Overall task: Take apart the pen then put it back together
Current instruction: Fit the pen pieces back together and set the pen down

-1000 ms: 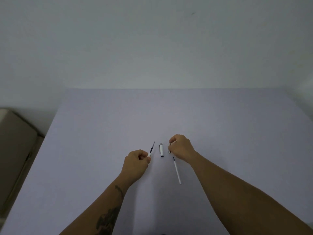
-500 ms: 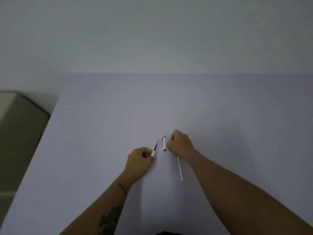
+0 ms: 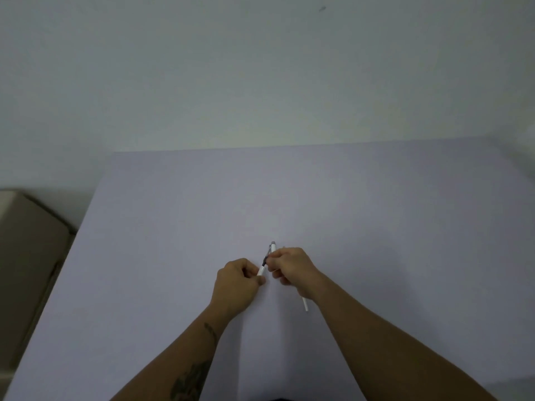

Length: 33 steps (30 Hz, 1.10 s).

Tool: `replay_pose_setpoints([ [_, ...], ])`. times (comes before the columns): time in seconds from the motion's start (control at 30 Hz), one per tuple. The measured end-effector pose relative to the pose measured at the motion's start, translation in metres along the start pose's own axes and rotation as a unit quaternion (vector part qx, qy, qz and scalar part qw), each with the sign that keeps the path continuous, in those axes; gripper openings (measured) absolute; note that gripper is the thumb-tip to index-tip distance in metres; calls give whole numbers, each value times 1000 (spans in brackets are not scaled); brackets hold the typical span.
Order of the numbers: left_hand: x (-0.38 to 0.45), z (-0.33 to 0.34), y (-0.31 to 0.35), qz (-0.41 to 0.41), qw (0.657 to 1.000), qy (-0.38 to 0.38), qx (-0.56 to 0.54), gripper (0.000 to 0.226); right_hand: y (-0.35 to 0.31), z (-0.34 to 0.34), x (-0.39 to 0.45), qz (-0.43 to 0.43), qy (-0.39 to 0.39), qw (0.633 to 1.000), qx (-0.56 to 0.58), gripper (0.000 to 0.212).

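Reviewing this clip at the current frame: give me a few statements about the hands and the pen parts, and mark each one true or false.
1. The left hand pinches a thin pen part with a dark tip. True.
2. The right hand rests flat and open on the table. False: its fingers are curled and meet the dark tip of the part in the left hand.
3. A long white tube lies on the table, showing below the right wrist. True.
4. The short white cap-like piece is held in the left hand. False: it shows just beyond the right hand's fingers.
5. The pen is fully assembled. False: the parts are separate.
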<state>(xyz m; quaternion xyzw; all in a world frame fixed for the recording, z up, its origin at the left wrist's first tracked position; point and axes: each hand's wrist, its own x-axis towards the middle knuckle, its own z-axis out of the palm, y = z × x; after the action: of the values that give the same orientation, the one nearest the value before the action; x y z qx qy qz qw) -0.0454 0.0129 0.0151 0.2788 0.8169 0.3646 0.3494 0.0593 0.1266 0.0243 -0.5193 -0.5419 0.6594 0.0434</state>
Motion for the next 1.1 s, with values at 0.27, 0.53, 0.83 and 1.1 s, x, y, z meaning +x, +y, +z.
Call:
replay_pose_setpoints([
  [0.27,-9,-11,6,30,1000,-8,7,12,-10,6,-19,-33,45,998,41,9],
  [0.53,-9,-10,-1,16,1000,-15,-1,12,-21,-52,-8,-81,179,949,-247,18],
  [0.83,-4,-3,-14,-1,999,-50,11,12,37,-46,10,-6,189,900,-394,9],
  [1.1,-5,8,-16,-1,997,-71,20,12,48,-41,6,-50,212,887,-408,17],
])
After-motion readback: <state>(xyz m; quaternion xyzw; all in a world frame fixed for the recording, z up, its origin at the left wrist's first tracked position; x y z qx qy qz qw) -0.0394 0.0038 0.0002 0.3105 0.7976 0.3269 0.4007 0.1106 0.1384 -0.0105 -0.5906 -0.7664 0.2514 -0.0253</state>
